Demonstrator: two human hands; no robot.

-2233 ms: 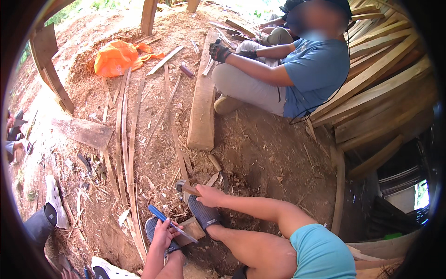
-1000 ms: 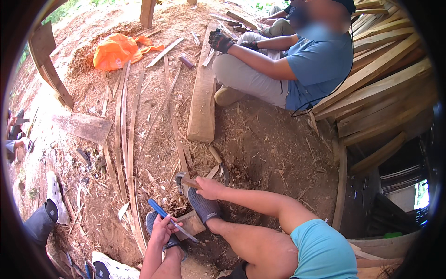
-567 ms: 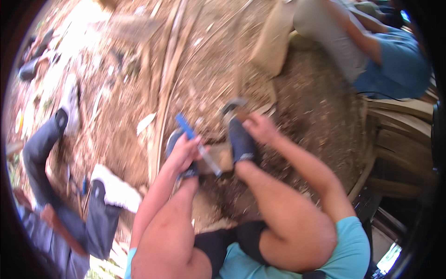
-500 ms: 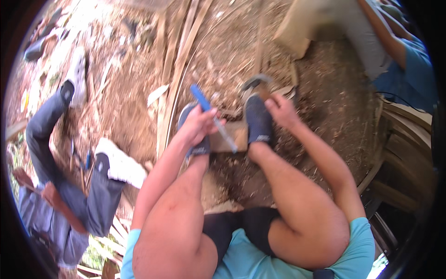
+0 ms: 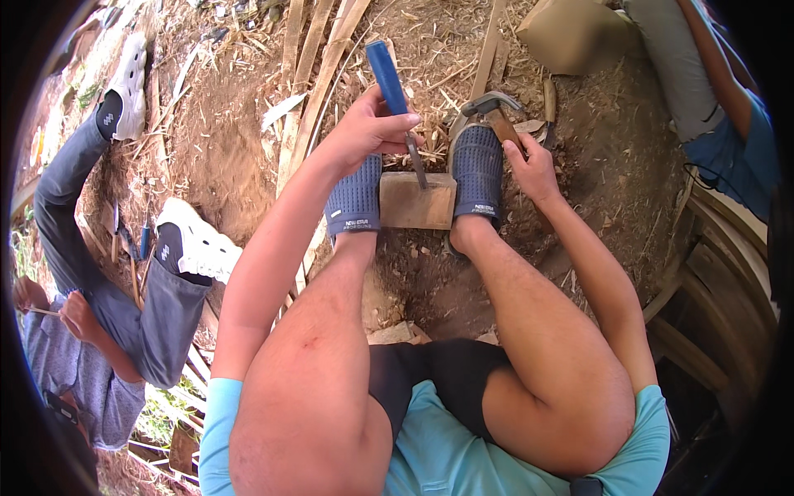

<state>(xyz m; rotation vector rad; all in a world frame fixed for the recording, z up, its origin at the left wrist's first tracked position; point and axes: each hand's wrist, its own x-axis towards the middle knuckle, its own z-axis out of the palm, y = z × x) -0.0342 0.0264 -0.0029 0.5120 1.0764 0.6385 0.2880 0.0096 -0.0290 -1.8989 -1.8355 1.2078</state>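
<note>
My left hand (image 5: pixel 368 132) is closed around a chisel (image 5: pixel 386 73) with a blue handle. The chisel leans slightly, its metal tip resting on the top of a wooden block (image 5: pixel 411 212). That block sits on the ground between my two dark blue shoes (image 5: pixel 478 169), which are close against its sides. In my right hand (image 5: pixel 533 171) is a claw hammer (image 5: pixel 501 120), gripped by its wooden handle close to the head. The hammer head hovers over the toe of my right shoe, apart from the chisel.
Long wooden strips (image 5: pixel 318 78) lie on the chip-strewn dirt ahead. A wood-handled tool (image 5: pixel 549 103) lies beyond my right hand. At left sits a person in white clogs (image 5: pixel 198 240), holding a thin stick, tools beside them. Another person (image 5: pixel 728 132) and a wood chunk (image 5: pixel 571 37) are at upper right.
The chisel has swung more upright and its tip now meets the wooden block. My right hand has shifted right and slightly up with the hammer. The view has steadied.
</note>
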